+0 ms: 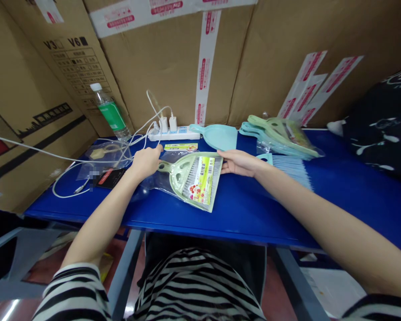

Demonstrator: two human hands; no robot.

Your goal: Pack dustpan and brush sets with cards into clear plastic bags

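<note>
A pale green dustpan (pixel 179 174) with a brush (pixel 191 180) nested in it lies in a clear plastic bag (pixel 165 186), a yellow printed label card (pixel 205 176) showing through at the front. My left hand (pixel 146 162) is closed on the bag beside the dustpan's handle. At the far right corner, my right hand (pixel 237 163) grips the pan's edge, thumb on top and fingers spread along the side. Behind the pan is another label card (pixel 181 147). A light blue dustpan (pixel 220 136) rests farther back, and a light blue brush (pixel 292 170) lies partly behind my right forearm.
Stacked dustpans (pixel 284 133) in blue and green stand at the back right, near a dark patterned fabric item (pixel 384 129). A power strip (pixel 183 134) with white cables, a water bottle (pixel 110 111) and a black packet (pixel 110 178) are left. Cardboard (pixel 173 67) walls the blue table (pixel 247 214).
</note>
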